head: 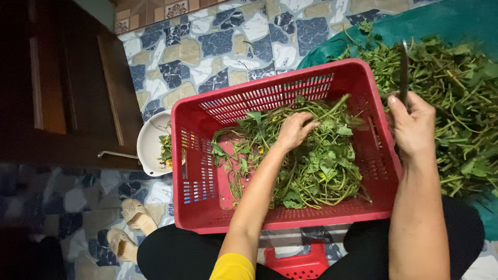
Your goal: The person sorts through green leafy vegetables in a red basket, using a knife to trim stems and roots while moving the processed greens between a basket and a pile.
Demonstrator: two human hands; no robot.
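Tiled floor | left hand (294,130) closed on greens (306,161) inside red crate (197,171) | right hand (413,127) grips knife (404,70)

The floor (228,46) is laid with irregular stone-pattern tiles in blue, tan and white, with a strip of patterned brown tiles (155,13) along the far edge. Dark wooden furniture (67,88) stands at the left, casting shadow over the near left floor. A pair of beige sandals (129,228) lies there.
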